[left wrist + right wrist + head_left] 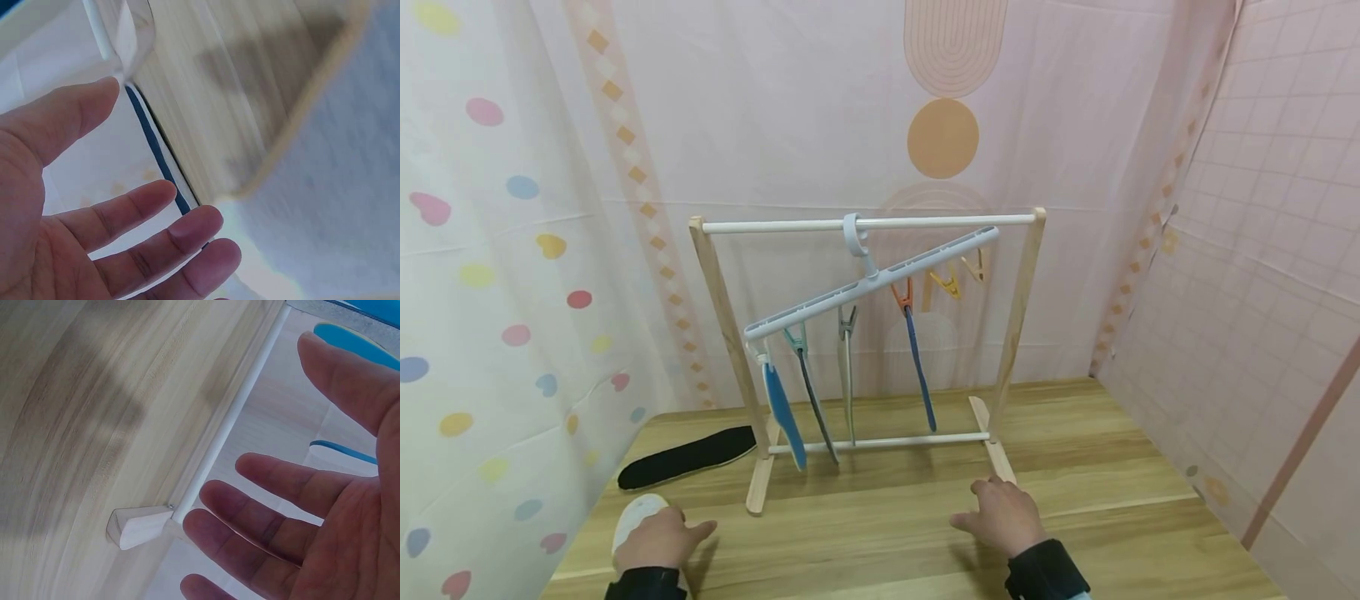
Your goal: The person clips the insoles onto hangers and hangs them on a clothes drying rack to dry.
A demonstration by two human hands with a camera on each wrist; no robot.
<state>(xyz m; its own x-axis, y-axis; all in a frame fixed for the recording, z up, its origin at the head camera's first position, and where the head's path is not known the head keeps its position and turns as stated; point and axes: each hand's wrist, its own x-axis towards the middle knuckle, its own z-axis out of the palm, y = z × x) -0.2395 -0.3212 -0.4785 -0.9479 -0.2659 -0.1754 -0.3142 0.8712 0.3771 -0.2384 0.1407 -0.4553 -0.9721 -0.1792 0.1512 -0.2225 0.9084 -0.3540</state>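
Note:
At the lower left, my left hand [658, 540] is over a white insole [636, 512] on the table, fingers and thumb spread in the left wrist view. My right hand [1000, 518] hovers over the table by the rack's right foot, holding nothing, its fingers apart. Ahead, a light-blue clip hanger [872, 283] hangs tilted, left end low. From its clips dangle a bright blue insole [784, 417], a dark-edged insole [817, 408], a pale insole [848, 392] and a dark blue insole [920, 367]. The yellow clip [947, 285] and beige clip [976, 267] hold nothing.
A wooden rack [722, 308] with white rods carries the hanger and stands on the wood-grain table [880, 533]. Left of its foot lies a black insole [688, 457]. Patterned curtains [790, 108] enclose the table at the back and both sides.

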